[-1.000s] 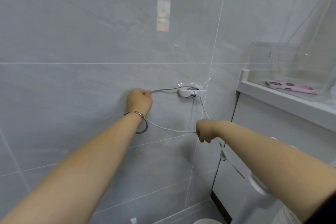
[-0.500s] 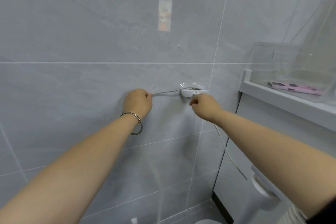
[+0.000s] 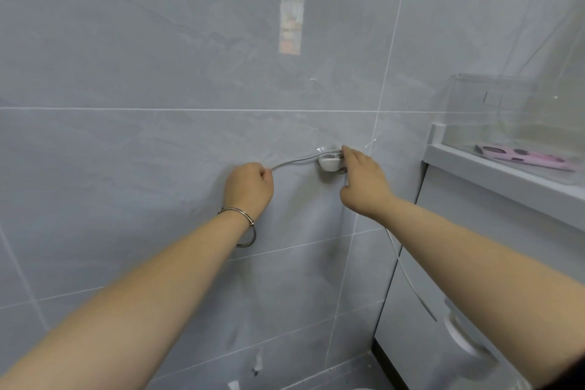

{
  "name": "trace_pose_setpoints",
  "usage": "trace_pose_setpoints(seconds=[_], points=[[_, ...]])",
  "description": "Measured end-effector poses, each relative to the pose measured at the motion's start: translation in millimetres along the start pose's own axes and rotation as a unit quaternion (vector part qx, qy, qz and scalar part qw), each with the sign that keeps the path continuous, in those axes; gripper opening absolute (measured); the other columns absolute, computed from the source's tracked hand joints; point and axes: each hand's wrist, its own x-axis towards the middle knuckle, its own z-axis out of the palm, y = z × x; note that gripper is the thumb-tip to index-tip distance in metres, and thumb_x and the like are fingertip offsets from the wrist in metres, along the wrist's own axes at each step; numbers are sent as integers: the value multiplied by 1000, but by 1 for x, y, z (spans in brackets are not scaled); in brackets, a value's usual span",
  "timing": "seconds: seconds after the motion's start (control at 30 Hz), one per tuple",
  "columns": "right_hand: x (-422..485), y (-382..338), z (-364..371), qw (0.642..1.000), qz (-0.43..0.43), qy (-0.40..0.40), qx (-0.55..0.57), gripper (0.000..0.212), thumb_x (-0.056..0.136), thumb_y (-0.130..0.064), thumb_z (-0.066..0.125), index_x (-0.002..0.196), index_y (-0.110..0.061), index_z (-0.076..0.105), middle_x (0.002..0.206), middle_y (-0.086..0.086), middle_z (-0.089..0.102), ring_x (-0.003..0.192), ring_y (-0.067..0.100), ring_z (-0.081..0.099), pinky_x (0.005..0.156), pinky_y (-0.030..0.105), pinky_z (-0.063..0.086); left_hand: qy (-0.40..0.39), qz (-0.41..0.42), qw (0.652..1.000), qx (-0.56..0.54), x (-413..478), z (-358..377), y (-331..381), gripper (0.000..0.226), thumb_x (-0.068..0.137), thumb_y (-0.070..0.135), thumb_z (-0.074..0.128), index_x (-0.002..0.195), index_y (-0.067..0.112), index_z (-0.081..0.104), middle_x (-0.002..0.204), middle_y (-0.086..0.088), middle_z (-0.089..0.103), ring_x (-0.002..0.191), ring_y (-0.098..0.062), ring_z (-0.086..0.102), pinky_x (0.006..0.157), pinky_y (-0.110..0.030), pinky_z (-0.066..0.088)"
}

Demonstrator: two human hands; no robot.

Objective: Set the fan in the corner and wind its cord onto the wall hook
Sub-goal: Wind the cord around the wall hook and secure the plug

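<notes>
Both arms bare, extended forward and up toward 12 o'clock. Left hand (image 3: 248,188) closed in a fist, knuckles toward the camera, thumb side at 2 o'clock, pinching a thin cord at the top of the fist; metal bracelet (image 3: 243,225) on the left wrist. Right hand (image 3: 364,182) at 3 o'clock from the left one, back facing the camera, fingers (image 3: 348,153) stretched to 11 o'clock, tips on the wall hook. Whether they grip anything cannot be told.

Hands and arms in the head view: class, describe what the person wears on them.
Both forearms are bare, with no sleeves over them. The left hand has a thin silver bangle hanging loosely at the wrist. The right hand shows no ring, watch or glove.
</notes>
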Motion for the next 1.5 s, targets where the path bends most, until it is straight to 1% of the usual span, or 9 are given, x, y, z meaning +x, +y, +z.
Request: trace_pose_setpoints(seconds=[0.23, 0.4, 0.5, 0.67, 0.93, 1.17, 1.37, 1.43, 1.5], points=[[3, 3, -3, 1000, -15, 2, -9, 72, 77, -7, 51, 144, -10, 28, 144, 7, 33, 129, 28, 34, 110, 32, 25, -11, 95, 995, -40, -1, 18, 19, 35, 89, 17, 53, 124, 17, 53, 101, -12, 67, 95, -33, 61, 78, -35, 47], [9, 6, -5, 998, -23, -12, -54, 69, 78, -6, 50, 144, -12, 29, 142, 7, 35, 126, 30, 36, 107, 33, 27, -2, 212, 964, 160, 6, 28, 25, 8, 77, 4, 62, 82, 9, 63, 76, -14, 65, 66, -37, 63, 51, -37, 46], [12, 7, -5, 997, -32, -2, -69, 62, 77, -5, 49, 138, -12, 39, 134, 8, 42, 118, 31, 41, 101, 33, 30, 6, 274, 924, 267, 4, 32, 25, 26, 45, 2, 77, 56, 12, 56, 48, -6, 56, 37, -28, 55, 33, -20, 32], [14, 11, -10, 999, -43, 6, -27, 55, 75, -2, 47, 129, -12, 51, 125, 8, 50, 111, 31, 46, 96, 33, 38, -96, 240, 920, 295, -6, 51, 31, 22, 87, 6, 42, 104, 10, 56, 107, -11, 64, 100, -34, 61, 68, -34, 42], [7, 19, -18, 997, -36, 5, 62, 44, 75, 4, 45, 114, -8, 62, 121, 9, 58, 109, 31, 55, 91, 39, 45, -143, 147, 946, 252, -8, 87, 57, 24, 88, 2, 44, 104, 6, 62, 109, -15, 66, 103, -35, 61, 79, -37, 47], [12, 30, -31, 974, 51, 15, 222, 50, 78, 8, 39, 118, -10, 64, 124, 7, 62, 118, 22, 54, 91, 19, 38, -182, -17, 982, -33, 5, 120, 59, 19, 84, 17, 62, 80, 0, 69, 88, -19, 71, 86, -34, 67, 78, -38, 55], [23, 70, -24, 955, 217, 3, 200, 37, 85, 1, 40, 113, 1, 65, 117, 16, 64, 106, 31, 59, 83, 29, 45, -237, -192, 902, -304, 1, 128, 71, 35, 90, 9, 56, 55, 13, 55, 34, 9, 54, 32, 4, 52, 51, -18, 47], [19, 79, -16, 939, 256, -117, 196, 33, 88, -3, 44, 115, 6, 61, 107, 19, 64, 97, 31, 60, 78, 32, 46, -258, -241, 863, -361, -1, 122, 83, 32, 94, 6, 50, 62, 11, 51, 44, 4, 56, 31, 4, 51, 41, -11, 42], [15, 81, -10, 920, 266, -196, 210, 30, 92, -9, 47, 116, 3, 61, 112, 16, 64, 95, 25, 59, 77, 31, 43, -291, -286, 802, -435, -4, 117, 93, 20, 97, 5, 42, 86, 3, 59, 78, -10, 67, 62, 0, 69, 62, -12, 51]])
